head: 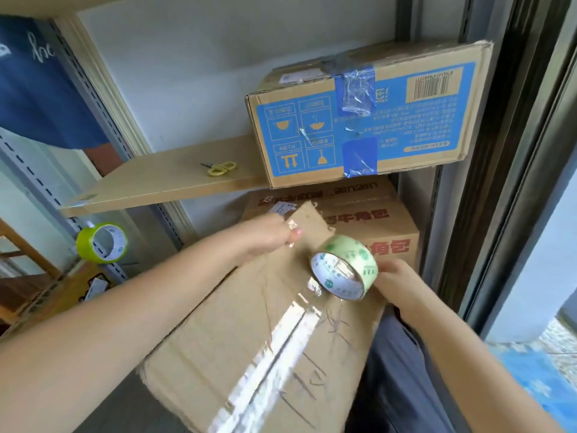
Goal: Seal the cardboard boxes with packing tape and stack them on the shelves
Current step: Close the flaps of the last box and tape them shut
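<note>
A plain cardboard box (237, 348) lies tilted in front of me, with a shiny strip of clear tape running along its top seam. My right hand (396, 279) grips a roll of clear packing tape (343, 267) held just above the box's far end. My left hand (274, 234) pinches the loose tape end near the box's raised far flap (307, 223). On the wooden shelf (162, 179) stands a taped box with blue print (368, 120). A box with red lettering (368, 220) sits beneath it.
Yellow-handled scissors (220, 168) lie on the shelf. A second, green tape roll (101, 243) hangs at the left by the shelf upright. A dark frame (499, 182) runs down the right side. A person in a blue shirt (37, 89) stands at upper left.
</note>
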### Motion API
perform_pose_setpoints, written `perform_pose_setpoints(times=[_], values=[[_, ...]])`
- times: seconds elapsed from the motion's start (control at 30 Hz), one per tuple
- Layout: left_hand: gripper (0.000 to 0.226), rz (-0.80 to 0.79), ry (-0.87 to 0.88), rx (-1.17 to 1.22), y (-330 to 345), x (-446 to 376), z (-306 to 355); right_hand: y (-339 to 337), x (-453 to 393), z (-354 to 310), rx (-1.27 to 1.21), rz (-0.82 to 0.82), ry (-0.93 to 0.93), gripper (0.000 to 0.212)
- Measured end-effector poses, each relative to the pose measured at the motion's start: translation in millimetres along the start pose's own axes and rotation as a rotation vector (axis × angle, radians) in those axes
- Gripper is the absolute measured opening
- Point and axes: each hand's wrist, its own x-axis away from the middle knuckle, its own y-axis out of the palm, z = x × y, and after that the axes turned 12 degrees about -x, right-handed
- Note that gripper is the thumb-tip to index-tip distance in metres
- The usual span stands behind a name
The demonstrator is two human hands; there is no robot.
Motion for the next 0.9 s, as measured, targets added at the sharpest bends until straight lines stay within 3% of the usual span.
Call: perform_pose_setpoints(times=[0.07,0.17,0.23,0.3,0.37,0.4,0.47,0.53,0.67,0.8,0.9], values=[[0.032,-0.076,-0.122,0.169,8.2,-2.7,-11.4,-12.5,-8.1,-25.2,0.306,-0.054,-0.080,0.019],[0.037,-0.121,-0.172,0.103,41.0,-1.8,-21.3,-2.8,-6.4,-32.6,0.564,-0.120,-0.157,0.015],[0.044,-0.059,-0.172,0.100,66.3,3.6,-30.8,11.4,1.9,-27.5,0.556,-0.115,-0.185,0.020],[0.068,0.038,-0.140,0.105,89.8,11.0,-43.1,25.3,15.9,-24.6,0.456,-0.033,-0.288,0.027],[0.079,0.166,-0.141,-0.081,105.4,17.1,-50.8,37.5,33.9,-29.2,0.301,-0.035,-0.461,0.040],[0.082,0.220,-0.137,-0.177,111.0,16.4,-53.5,41.6,42.9,-32.7,0.239,-0.133,-0.497,0.045],[0.084,0.237,-0.149,-0.232,112.5,11.9,-53.2,47.7,53.9,-39.6,0.189,-0.379,-0.388,0.042],[0.083,0.205,-0.142,-0.241,112.3,8.6,-53.6,49.6,50.8,-45.3,0.259,-0.462,-0.314,0.039],[0.060,0.208,-0.106,-0.257,115.2,2.4,-59.9,21.9,38.5,-69.1,0.333,-0.362,-0.423,0.022],[0.059,0.218,-0.101,-0.198,114.8,-0.5,-63.9,-54.5,50.8,-71.3,0.581,-0.197,-0.427,0.048],[0.071,0.200,-0.087,-0.228,120.0,-0.9,-65.6,-85.0,62.6,-46.6,0.796,-0.074,-0.371,0.062]])
